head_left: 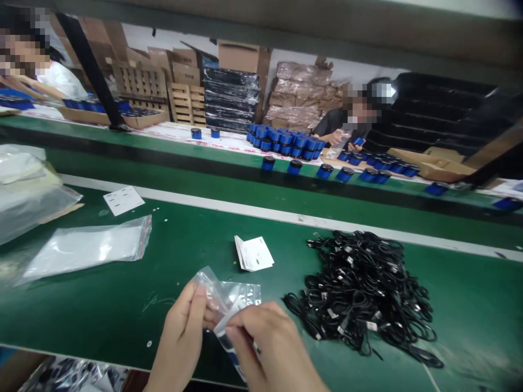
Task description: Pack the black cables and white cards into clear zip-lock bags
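My left hand [186, 321] pinches the edge of a clear plastic bag [212, 287] above the near edge of the green table. Fingers curled, my right hand [272, 343] grips the same bag from the other side. Something white with dark marks shows in or behind the plastic, partly covered by my right fingers; its kind cannot be made out. A folded white leaflet [255, 253] stands just beyond my hands. To the right of them lies a large tangled pile of black cables [359, 294] with metal plugs.
A clear zip bag [90, 245], a white card [123, 200] and plastic sheeting [28, 190] lie at left. Blue-and-black cylinders [286, 141] crowd the far bench, where two people work. A box of small packets [73, 375] sits below the table's near edge.
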Motion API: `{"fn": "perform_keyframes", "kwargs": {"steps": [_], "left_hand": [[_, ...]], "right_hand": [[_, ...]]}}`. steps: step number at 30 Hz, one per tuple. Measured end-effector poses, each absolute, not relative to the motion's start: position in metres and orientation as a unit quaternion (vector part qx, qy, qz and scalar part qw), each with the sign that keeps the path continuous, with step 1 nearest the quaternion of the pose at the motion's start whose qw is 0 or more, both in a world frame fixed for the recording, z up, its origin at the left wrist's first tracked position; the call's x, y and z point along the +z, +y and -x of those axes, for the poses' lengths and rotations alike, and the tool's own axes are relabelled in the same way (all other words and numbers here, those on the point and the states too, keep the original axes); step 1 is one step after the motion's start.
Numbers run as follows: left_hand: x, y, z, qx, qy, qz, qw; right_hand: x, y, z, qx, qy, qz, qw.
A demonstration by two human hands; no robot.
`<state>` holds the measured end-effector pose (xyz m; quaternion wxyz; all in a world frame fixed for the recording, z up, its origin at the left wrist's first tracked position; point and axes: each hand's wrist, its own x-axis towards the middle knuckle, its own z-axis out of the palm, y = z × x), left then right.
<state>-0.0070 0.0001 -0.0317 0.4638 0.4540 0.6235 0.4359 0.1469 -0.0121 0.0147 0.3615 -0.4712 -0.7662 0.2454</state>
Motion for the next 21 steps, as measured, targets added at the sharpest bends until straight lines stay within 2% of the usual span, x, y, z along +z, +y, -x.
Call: {"fn": "perform_keyframes", "kwargs": {"steps": [4, 8, 10, 13, 15, 17, 21], "left_hand": [[-0.023, 0.0, -0.006, 0.433, 0.662, -0.531, 0.302], [-0.02, 0.007, -0.008, 0.452, 0.689, -0.514, 0.236], [-0.019, 0.011, -0.006, 0.466, 0.696, -0.503, 0.214], [-0.018, 0.014, -0.002, 0.479, 0.698, -0.495, 0.195], [-0.017, 0.014, 0.001, 0.477, 0.696, -0.5, 0.198], [-0.016, 0.013, 0.004, 0.466, 0.69, -0.512, 0.21], [-0.016, 0.008, 0.003, 0.444, 0.682, -0.535, 0.227]], "right_hand": [[-0.009, -0.017, -0.128, 0.191, -0.736, 0.488, 0.427], [-0.019, -0.031, -0.121, 0.202, -0.634, 0.545, 0.51], [-0.03, -0.04, -0.115, 0.296, -0.576, 0.547, 0.53], [-0.047, -0.045, -0.105, 0.501, -0.474, 0.525, 0.498], [-0.051, -0.041, -0.107, 0.545, -0.438, 0.529, 0.48], [-0.047, -0.037, -0.117, 0.462, -0.491, 0.542, 0.502], [-0.028, -0.035, -0.143, 0.137, -0.679, 0.481, 0.537]]}}
